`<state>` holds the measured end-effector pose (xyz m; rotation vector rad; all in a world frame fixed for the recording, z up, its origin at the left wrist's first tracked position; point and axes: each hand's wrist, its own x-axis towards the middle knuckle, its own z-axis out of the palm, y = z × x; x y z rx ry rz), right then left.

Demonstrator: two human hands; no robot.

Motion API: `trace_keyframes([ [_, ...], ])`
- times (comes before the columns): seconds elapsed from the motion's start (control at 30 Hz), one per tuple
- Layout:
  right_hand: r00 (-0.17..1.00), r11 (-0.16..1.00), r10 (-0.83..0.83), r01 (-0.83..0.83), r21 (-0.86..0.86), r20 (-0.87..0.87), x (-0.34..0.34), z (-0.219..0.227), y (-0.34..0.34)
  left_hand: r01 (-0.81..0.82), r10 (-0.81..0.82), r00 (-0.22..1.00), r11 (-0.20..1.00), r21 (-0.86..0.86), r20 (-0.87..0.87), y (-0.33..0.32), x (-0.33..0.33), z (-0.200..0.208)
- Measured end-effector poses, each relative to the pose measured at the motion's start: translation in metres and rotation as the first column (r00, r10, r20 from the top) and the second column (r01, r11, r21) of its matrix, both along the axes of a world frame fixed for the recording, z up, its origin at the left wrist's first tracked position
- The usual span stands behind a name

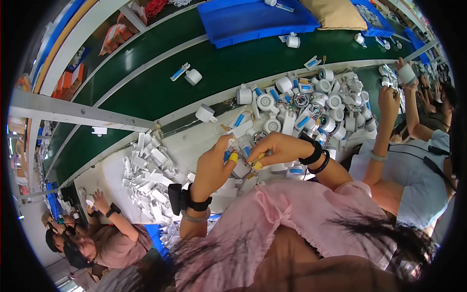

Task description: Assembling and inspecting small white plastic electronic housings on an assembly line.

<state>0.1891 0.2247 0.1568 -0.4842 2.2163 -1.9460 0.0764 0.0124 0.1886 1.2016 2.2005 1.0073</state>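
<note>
Close in front of me, both hands meet over a small white fan part [241, 169] with a bit of blue beside it. My left hand [212, 164] is closed on its left side, with a yellow cover on the thumb. From the right, my right hand [278, 147] pinches at the same part, also with yellow on a fingertip. Fingers hide most of the part, and the fine wires between them are hard to make out. Just beyond lies a heap of white fan heads [265, 102], some with round grilles, among blue battery cells [303, 121].
White plastic shells [152, 168] are piled to my left. A green conveyor belt [146, 90] runs behind the bench, carrying scattered fan units [193, 77] and a blue tray [258, 22]. A metal post [73, 109] juts in at left. Co-workers sit at left [114, 238] and right [404, 170].
</note>
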Motion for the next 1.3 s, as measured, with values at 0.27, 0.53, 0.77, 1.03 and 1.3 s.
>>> trace_keyframes([
  [0.27,0.699,0.685,-0.672,0.712,0.156,-0.243,0.003,-0.001,-0.026,-0.323,0.223,0.91,0.91,0.261,0.348,0.008,0.022,-0.03],
  [0.53,0.65,0.693,-0.569,0.709,0.132,-0.503,0.0,-0.001,-0.028,-0.51,0.118,0.609,0.816,0.273,0.784,0.019,0.026,-0.04],
  [0.77,0.669,0.745,-0.482,0.653,0.137,-0.566,0.002,-0.001,-0.026,-0.502,0.024,0.583,0.797,0.337,0.812,0.023,0.032,-0.039],
  [1.03,0.634,0.714,-0.525,0.691,0.111,-0.568,0.004,-0.009,-0.032,-0.473,0.092,0.651,0.825,0.308,0.753,0.025,0.037,-0.037],
  [1.3,0.581,0.68,-0.523,0.726,0.106,-0.623,0.001,-0.006,-0.029,-0.367,0.12,0.77,0.886,0.282,0.627,0.022,0.038,-0.043],
])
